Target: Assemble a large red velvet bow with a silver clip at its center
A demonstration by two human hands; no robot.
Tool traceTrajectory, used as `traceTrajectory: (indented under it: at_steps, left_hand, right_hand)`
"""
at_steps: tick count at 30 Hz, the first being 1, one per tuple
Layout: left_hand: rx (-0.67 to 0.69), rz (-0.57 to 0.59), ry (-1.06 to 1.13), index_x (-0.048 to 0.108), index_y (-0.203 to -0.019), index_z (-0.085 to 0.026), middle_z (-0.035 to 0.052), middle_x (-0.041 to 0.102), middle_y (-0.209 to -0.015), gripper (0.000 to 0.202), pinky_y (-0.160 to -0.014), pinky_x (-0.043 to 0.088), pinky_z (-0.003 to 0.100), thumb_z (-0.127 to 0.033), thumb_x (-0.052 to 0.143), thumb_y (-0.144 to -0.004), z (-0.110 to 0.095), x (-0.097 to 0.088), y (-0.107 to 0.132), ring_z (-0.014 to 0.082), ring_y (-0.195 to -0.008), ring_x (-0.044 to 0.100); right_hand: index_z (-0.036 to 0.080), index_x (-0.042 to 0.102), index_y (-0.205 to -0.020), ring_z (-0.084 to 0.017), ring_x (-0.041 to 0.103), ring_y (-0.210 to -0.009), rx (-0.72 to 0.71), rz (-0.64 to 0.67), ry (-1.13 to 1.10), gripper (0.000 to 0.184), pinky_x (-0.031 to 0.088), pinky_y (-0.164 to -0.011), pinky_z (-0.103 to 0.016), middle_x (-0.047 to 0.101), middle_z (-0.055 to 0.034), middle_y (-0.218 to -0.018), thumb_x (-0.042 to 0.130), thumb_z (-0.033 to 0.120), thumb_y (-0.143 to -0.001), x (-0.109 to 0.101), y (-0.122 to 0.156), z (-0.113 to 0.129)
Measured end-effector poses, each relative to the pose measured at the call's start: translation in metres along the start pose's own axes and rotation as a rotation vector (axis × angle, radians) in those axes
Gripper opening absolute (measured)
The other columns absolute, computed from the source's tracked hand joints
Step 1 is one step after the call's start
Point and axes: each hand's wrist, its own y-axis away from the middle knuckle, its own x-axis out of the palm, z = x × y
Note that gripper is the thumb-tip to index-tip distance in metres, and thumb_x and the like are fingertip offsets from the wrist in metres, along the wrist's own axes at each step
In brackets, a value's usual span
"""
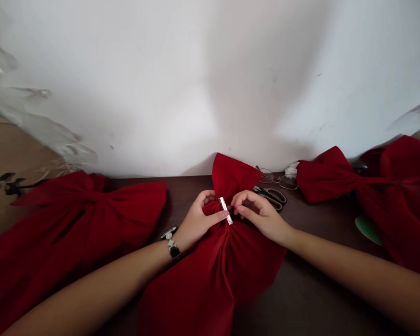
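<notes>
A red fabric bow (217, 266) lies lengthwise on the dark brown table (301, 298), gathered at its middle. A small silver metal clip (226, 210) sits across the gathered centre. My left hand (199, 217), with a bracelet on the wrist, pinches the gathered fabric and the clip from the left. My right hand (257, 212) has its fingers curled on the gather and pinches the clip from the right. Both hands meet at the bow's waist.
A finished large red bow (73, 219) lies to the left, another red bow (378, 186) to the right. Scissors (271, 196) and wire-rim glasses (275, 178) lie behind my right hand. A green disc (369, 228) is at right. A white wall stands close behind.
</notes>
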Motion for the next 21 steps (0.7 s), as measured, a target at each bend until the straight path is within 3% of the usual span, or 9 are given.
traceTrajectory:
  at_steps: [9, 15, 21]
  left_hand:
    - [-0.05, 0.004, 0.286, 0.049, -0.105, -0.018, 0.0081, 0.058, -0.114, 0.048, -0.09, 0.048, 0.034, -0.019, 0.076, -0.065, -0.0025, -0.0002, 0.0033, 0.0222, -0.103, 0.063]
    - [0.019, 0.074, 0.125, 0.051, -0.101, -0.019, 0.0036, 0.064, -0.099, 0.037, -0.085, 0.047, 0.029, -0.023, 0.073, -0.072, -0.0056, 0.0009, 0.006, 0.0176, -0.095, 0.063]
    - [0.143, 0.09, -0.121, 0.052, -0.098, -0.017, 0.0036, 0.063, -0.099, 0.035, -0.086, 0.044, 0.027, -0.024, 0.073, -0.071, -0.0053, 0.002, 0.0073, 0.0171, -0.094, 0.059]
  right_hand:
    - [0.018, 0.053, -0.082, -0.01, 0.053, -0.071, -0.039, -0.035, 0.066, 0.016, 0.047, -0.063, -0.024, 0.055, -0.0047, -0.091, 0.054, 0.031, -0.089, 0.0001, 0.0002, -0.0007]
    - [0.018, 0.053, -0.089, -0.008, 0.053, -0.058, -0.088, -0.134, 0.128, 0.012, 0.046, -0.053, -0.022, 0.058, -0.0047, -0.092, 0.052, 0.03, -0.091, -0.002, 0.0036, 0.0076]
    - [0.019, 0.054, -0.09, -0.01, 0.061, -0.066, -0.138, 0.001, 0.229, 0.009, 0.052, -0.062, -0.024, 0.061, -0.0088, -0.106, 0.047, 0.024, -0.093, 0.003, 0.0099, 0.0064]
